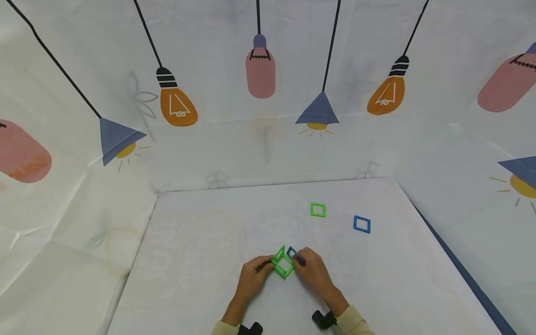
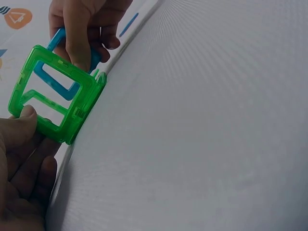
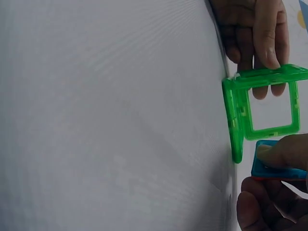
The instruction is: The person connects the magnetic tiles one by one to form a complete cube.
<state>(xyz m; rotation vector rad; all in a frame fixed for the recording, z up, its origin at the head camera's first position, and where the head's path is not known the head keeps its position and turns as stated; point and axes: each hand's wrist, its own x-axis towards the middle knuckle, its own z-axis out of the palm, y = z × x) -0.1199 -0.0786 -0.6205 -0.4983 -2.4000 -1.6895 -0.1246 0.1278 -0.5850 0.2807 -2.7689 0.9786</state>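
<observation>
Several square green magnetic tiles point(image 1: 278, 270) are joined at an angle, one flat on the table and others standing up from it. My left hand point(image 1: 251, 277) pinches a standing green tile between thumb and fingers. At the other side of the green tiles my right hand point(image 1: 315, 272) pinches a blue magnetic tile point(image 1: 298, 256), held tilted. In the right wrist view the blue tile point(image 3: 274, 172) is close to the green tiles point(image 3: 233, 120), with a small gap between them. My right fingers partly cover the blue tile.
Farther back on the white table point(image 1: 201, 232) lie a loose green tile point(image 1: 318, 215) and, to its right, a loose blue tile point(image 1: 362, 230). A white sheet printed with hanging lamps point(image 1: 317, 109) rises behind the table. Black cameras sit on both wrists.
</observation>
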